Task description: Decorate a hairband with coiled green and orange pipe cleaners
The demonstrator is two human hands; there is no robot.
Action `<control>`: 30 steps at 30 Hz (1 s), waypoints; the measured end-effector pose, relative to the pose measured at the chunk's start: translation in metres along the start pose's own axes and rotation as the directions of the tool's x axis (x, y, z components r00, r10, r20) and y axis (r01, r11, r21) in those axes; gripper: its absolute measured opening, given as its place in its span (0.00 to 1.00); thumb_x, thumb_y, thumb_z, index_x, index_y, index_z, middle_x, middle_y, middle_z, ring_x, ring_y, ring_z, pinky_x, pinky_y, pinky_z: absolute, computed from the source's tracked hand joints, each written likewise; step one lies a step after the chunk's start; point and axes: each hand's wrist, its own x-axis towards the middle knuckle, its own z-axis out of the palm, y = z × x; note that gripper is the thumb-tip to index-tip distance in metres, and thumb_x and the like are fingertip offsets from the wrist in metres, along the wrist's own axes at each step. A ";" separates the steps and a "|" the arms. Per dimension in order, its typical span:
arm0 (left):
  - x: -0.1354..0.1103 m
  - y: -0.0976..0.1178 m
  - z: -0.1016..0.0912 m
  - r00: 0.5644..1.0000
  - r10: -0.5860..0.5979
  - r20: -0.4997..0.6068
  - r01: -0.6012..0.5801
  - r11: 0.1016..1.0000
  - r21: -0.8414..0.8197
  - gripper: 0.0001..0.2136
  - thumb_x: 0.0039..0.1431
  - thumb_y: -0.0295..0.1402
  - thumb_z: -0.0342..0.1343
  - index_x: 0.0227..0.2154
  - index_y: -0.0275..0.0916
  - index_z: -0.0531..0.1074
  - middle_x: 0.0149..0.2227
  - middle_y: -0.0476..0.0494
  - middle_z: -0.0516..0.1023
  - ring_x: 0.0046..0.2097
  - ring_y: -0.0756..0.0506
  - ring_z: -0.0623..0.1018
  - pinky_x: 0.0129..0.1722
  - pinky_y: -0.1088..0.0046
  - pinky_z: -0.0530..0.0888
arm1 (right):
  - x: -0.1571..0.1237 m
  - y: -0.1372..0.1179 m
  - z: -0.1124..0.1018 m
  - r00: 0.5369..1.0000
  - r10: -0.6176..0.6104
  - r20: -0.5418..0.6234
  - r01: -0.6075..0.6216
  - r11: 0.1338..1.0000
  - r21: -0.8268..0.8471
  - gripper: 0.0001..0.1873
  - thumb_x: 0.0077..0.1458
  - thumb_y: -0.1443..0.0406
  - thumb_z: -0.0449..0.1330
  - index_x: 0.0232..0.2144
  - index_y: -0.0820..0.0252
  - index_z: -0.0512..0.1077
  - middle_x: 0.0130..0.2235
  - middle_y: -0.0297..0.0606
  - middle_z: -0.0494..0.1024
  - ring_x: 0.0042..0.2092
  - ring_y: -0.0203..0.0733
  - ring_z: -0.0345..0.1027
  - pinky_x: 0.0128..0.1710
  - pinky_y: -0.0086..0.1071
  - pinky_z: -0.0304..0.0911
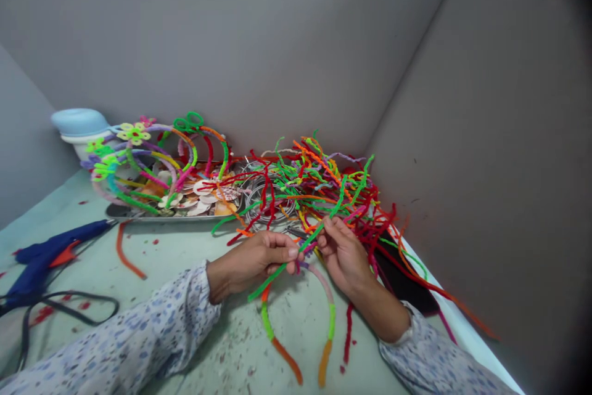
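A green pipe cleaner (311, 240) runs slantwise between my two hands. My left hand (259, 259) pinches its lower part between thumb and fingers, with the free end sticking out at lower left. Higher up, the fingertips of my right hand (345, 258) are closed on the same pipe cleaner. Just under my fingers is a headband (332, 312) wrapped in purple, pink, lime and orange, its two ends pointing toward me. Some pink and purple fuzzy strands show near the left fingertips. Whether the left fingers also grip the headband's top is hidden.
Finished headbands (173, 148) with fuzzy flowers stand on a metal tray (185, 218) of round cutouts. A tangled pile of pipe cleaners (319, 173) lies behind my hands, beside wire coils (266, 198). A blue glue gun (60, 244) with its cord is at left, near a lidded container (81, 127).
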 end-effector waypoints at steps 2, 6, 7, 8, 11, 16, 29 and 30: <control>-0.001 0.000 -0.001 1.000 -0.005 0.016 0.005 1.000 -0.002 0.08 0.53 0.34 0.57 0.27 0.33 0.73 0.22 0.49 0.71 0.21 0.55 0.58 0.19 0.77 0.49 | -0.001 0.000 0.001 1.000 0.001 0.007 -0.001 1.000 0.007 0.07 0.49 0.66 0.64 0.28 0.59 0.68 0.22 0.26 0.68 0.22 0.26 0.60 0.19 0.18 0.56; -0.002 0.000 -0.001 0.997 -0.051 0.059 0.054 0.997 -0.050 0.09 0.53 0.34 0.57 0.29 0.32 0.74 0.21 0.49 0.69 0.21 0.56 0.59 0.19 0.77 0.48 | -0.002 0.000 0.002 0.999 0.005 0.037 -0.006 1.000 0.022 0.06 0.48 0.67 0.64 0.29 0.58 0.69 0.23 0.26 0.68 0.22 0.25 0.60 0.20 0.18 0.56; -0.002 0.000 -0.001 0.996 -0.059 0.060 0.062 0.996 -0.058 0.09 0.53 0.34 0.57 0.29 0.32 0.74 0.22 0.49 0.69 0.21 0.56 0.58 0.18 0.77 0.48 | -0.002 0.000 0.001 0.999 0.005 0.041 -0.006 1.000 0.020 0.06 0.49 0.67 0.64 0.29 0.58 0.69 0.24 0.26 0.68 0.22 0.25 0.60 0.21 0.18 0.57; -0.002 0.001 -0.001 0.997 -0.062 0.056 0.066 0.996 -0.063 0.09 0.53 0.35 0.57 0.29 0.32 0.74 0.22 0.49 0.69 0.21 0.56 0.58 0.18 0.78 0.48 | -0.001 0.000 0.001 0.999 0.002 0.040 -0.003 1.000 0.020 0.06 0.49 0.67 0.64 0.29 0.58 0.69 0.24 0.26 0.69 0.22 0.26 0.60 0.21 0.19 0.57; -0.003 0.002 0.000 0.998 -0.066 0.013 0.066 0.995 -0.073 0.09 0.52 0.35 0.59 0.29 0.32 0.74 0.24 0.48 0.71 0.20 0.57 0.57 0.18 0.78 0.48 | 0.001 -0.001 -0.002 0.999 -0.025 0.034 0.024 1.000 0.019 0.06 0.49 0.66 0.64 0.29 0.57 0.69 0.24 0.26 0.69 0.22 0.26 0.61 0.21 0.20 0.57; 0.000 0.000 -0.001 0.997 -0.051 -0.059 0.048 0.997 -0.055 0.10 0.50 0.36 0.60 0.30 0.33 0.73 0.24 0.48 0.71 0.22 0.55 0.61 0.19 0.78 0.50 | -0.002 0.002 -0.004 0.994 -0.011 0.106 0.024 0.993 -0.115 0.07 0.50 0.60 0.62 0.30 0.57 0.70 0.22 0.28 0.69 0.22 0.29 0.61 0.19 0.21 0.55; 0.000 -0.001 -0.002 0.999 -0.022 -0.033 0.025 0.996 0.085 0.11 0.51 0.39 0.58 0.27 0.34 0.72 0.25 0.48 0.71 0.23 0.54 0.61 0.21 0.76 0.51 | -0.002 0.004 -0.005 0.997 -0.007 0.077 0.022 0.982 -0.190 0.09 0.51 0.60 0.61 0.29 0.60 0.73 0.19 0.30 0.70 0.20 0.29 0.60 0.19 0.22 0.55; -0.001 -0.001 -0.002 0.999 -0.029 -0.027 0.032 0.995 0.090 0.12 0.52 0.40 0.57 0.27 0.34 0.72 0.24 0.48 0.71 0.23 0.54 0.60 0.21 0.75 0.51 | -0.002 0.004 -0.005 0.998 -0.015 0.068 0.027 0.983 -0.182 0.09 0.51 0.60 0.61 0.28 0.60 0.73 0.19 0.30 0.69 0.20 0.29 0.60 0.19 0.22 0.55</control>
